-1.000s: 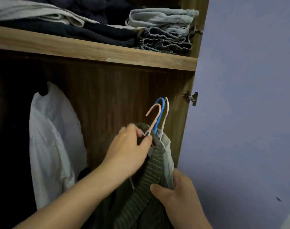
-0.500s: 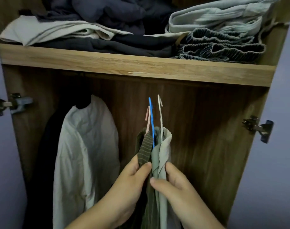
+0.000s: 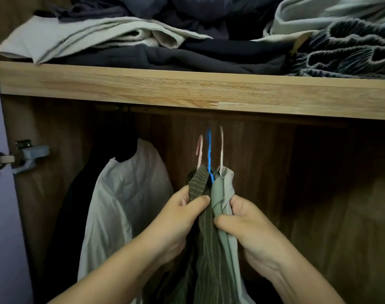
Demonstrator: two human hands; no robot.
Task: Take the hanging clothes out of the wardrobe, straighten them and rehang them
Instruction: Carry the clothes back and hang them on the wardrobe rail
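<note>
striped garment (image 3: 203, 216) pinched by left hand (image 3: 178, 220); pale garments (image 3: 222, 194) gripped by right hand (image 3: 248, 227); hanger hooks (image 3: 209, 150) held above both.

Left hand (image 3: 178, 218) pinching striped green garment (image 3: 205, 233), right hand (image 3: 250, 229) gripping pale garments (image 3: 225, 194), three hanger hooks (image 3: 209, 150) above

Both your forearms rise from the bottom edge and meet at the bunch of hung garments (image 3: 211, 216), the landmark here. Your left hand (image 3: 178, 218) sits on the bunch's left side, thumb pinching the fabric against the curled fingers. Your right hand (image 3: 248, 227) sits on its right side, slightly lower, thumb and curled fingers gripping the cloth. The two thumbs lie near each other.
</note>
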